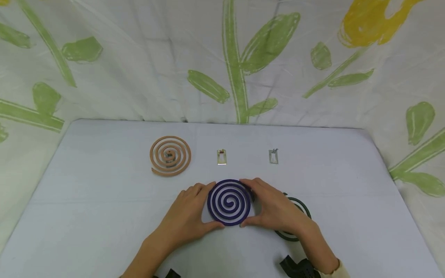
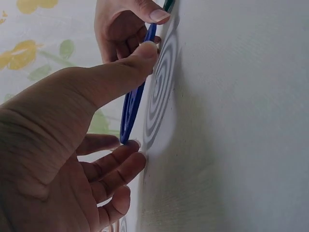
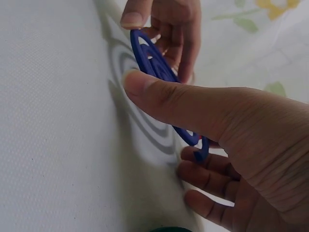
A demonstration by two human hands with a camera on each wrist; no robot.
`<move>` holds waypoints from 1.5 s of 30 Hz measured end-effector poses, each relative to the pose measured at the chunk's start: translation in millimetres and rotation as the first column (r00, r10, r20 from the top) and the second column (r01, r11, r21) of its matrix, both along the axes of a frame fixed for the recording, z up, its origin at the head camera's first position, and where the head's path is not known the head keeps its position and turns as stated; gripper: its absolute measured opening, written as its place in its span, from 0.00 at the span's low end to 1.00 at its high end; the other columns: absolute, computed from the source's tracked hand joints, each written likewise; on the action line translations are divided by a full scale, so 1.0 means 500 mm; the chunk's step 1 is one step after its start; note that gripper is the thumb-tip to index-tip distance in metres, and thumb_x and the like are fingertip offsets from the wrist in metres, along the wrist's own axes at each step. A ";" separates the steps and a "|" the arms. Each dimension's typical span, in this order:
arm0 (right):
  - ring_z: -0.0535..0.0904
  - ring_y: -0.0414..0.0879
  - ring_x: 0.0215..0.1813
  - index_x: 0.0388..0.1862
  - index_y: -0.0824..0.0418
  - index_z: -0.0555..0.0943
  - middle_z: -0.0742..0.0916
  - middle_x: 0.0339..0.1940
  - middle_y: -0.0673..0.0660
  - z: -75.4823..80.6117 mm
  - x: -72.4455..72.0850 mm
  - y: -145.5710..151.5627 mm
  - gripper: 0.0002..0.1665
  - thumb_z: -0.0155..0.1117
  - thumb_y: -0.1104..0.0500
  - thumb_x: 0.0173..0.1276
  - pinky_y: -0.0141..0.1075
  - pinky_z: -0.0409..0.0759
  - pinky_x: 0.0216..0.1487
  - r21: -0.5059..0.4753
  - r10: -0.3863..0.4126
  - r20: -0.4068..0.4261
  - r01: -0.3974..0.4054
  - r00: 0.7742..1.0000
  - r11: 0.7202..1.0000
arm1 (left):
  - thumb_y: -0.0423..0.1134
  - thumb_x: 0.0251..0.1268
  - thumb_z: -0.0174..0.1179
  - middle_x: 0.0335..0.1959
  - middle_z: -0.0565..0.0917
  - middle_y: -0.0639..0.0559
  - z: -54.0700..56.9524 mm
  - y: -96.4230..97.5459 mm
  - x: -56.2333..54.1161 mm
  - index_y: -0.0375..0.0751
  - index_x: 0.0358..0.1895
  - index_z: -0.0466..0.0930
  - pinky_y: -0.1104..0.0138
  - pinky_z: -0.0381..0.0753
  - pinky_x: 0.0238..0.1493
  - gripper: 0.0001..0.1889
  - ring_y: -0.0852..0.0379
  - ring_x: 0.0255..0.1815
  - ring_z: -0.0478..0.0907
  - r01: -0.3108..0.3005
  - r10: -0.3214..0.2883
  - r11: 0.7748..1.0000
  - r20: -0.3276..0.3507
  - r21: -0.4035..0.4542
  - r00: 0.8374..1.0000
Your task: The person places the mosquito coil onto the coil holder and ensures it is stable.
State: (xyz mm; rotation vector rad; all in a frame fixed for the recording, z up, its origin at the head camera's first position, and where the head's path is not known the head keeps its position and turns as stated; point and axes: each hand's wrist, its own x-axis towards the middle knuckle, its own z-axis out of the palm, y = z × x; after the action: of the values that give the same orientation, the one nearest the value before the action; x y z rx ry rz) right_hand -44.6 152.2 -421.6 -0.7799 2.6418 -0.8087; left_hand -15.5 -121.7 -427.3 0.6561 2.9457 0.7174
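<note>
Both hands hold a blue mosquito coil (image 1: 230,203), a flat spiral, between them in the middle of the table. My left hand (image 1: 189,212) pinches its left rim with thumb and fingers. On the opposite rim, my right hand (image 1: 274,204) grips it the same way. Both wrist views show the blue coil (image 2: 131,113) slightly tilted above the white surface, its spiral shadow beneath. The coil's loose outer end (image 3: 200,153) sticks out by the right hand's fingers. Behind the coil stands a small gold-coloured metal stand (image 1: 221,163).
An orange mosquito coil (image 1: 188,156) sits over a small metal piece at the back left. A silver-coloured stand (image 1: 274,162) is at the back right. Partly hidden under the right forearm lies a green coil (image 1: 307,209). A patterned cloth (image 1: 153,77) hangs behind the white table (image 1: 104,185).
</note>
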 end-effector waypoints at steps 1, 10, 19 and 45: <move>0.81 0.44 0.67 0.81 0.54 0.67 0.83 0.64 0.48 0.000 0.000 0.000 0.65 0.90 0.41 0.47 0.49 0.82 0.70 -0.001 -0.002 -0.002 0.002 1.000 1.000 | 0.65 0.40 0.84 0.58 0.83 0.49 0.000 0.000 0.000 0.40 0.74 0.73 0.54 0.80 0.58 0.57 0.48 0.59 0.82 -0.001 0.001 1.000 0.007 0.003 1.000; 0.81 0.44 0.67 0.84 0.56 0.64 0.83 0.64 0.49 -0.001 0.004 0.000 0.68 0.90 0.42 0.48 0.49 0.82 0.70 0.001 -0.014 -0.001 0.014 1.000 1.000 | 0.65 0.37 0.85 0.57 0.83 0.50 0.001 -0.004 -0.005 0.41 0.73 0.75 0.56 0.80 0.57 0.56 0.50 0.57 0.82 -0.006 0.006 1.000 -0.025 -0.003 1.000; 0.81 0.44 0.66 0.85 0.54 0.63 0.82 0.64 0.49 0.001 0.001 -0.003 0.69 0.89 0.40 0.48 0.49 0.82 0.69 0.005 0.007 -0.009 -0.007 1.000 1.000 | 0.61 0.43 0.84 0.54 0.86 0.52 0.004 -0.020 -0.007 0.46 0.74 0.76 0.52 0.83 0.59 0.51 0.50 0.57 0.83 0.000 0.000 0.999 -0.001 0.046 1.000; 0.79 0.37 0.54 0.84 0.50 0.65 0.82 0.60 0.45 0.004 0.012 -0.005 0.64 0.88 0.43 0.51 0.41 0.84 0.57 -0.072 -0.077 -0.056 0.073 0.995 0.995 | 0.59 0.44 0.85 0.55 0.85 0.53 0.013 -0.021 -0.012 0.44 0.73 0.76 0.53 0.84 0.61 0.51 0.52 0.58 0.83 -0.022 0.024 0.996 -0.022 0.085 0.999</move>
State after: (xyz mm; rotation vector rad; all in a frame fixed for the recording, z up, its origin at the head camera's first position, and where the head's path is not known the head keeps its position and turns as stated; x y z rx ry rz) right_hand -38.7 149.8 -419.6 -0.7363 2.7219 -0.9163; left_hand -21.7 -132.3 -420.6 0.6423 2.9624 0.8467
